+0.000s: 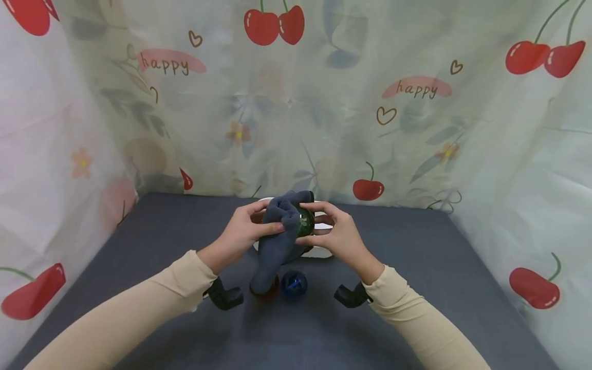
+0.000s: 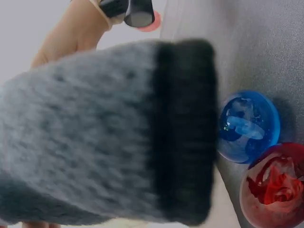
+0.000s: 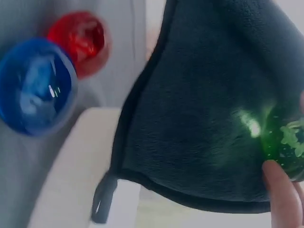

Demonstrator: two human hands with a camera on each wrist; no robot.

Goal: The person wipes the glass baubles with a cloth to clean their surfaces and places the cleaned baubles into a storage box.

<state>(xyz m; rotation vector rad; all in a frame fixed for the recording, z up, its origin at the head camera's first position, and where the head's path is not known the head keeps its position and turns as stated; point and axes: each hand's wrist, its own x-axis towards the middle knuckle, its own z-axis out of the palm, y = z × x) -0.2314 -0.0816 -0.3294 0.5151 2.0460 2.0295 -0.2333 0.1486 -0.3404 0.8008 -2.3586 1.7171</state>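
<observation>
In the head view my left hand (image 1: 242, 228) pinches a bunched dark grey-blue cloth (image 1: 279, 216) between thumb and fingers. My right hand (image 1: 341, 231) holds a shiny green glass ball (image 1: 306, 222) with curled fingertips, against the cloth. The right wrist view has the cloth (image 3: 194, 104) spread out, with a hanging loop at one corner, and the green ball (image 3: 289, 142) with pale flecks inside at the right edge. Cloth (image 2: 85, 128) fills much of the left wrist view and hides most of my left fingers. One end of it hangs toward the table.
A blue glass ball (image 1: 294, 285) and a red glass ball (image 2: 275, 185) lie side by side on the dark grey table (image 1: 176, 241). Behind my hands is a white dish (image 1: 319, 253), mostly covered. Printed curtains (image 1: 296, 128) enclose the table's back and sides.
</observation>
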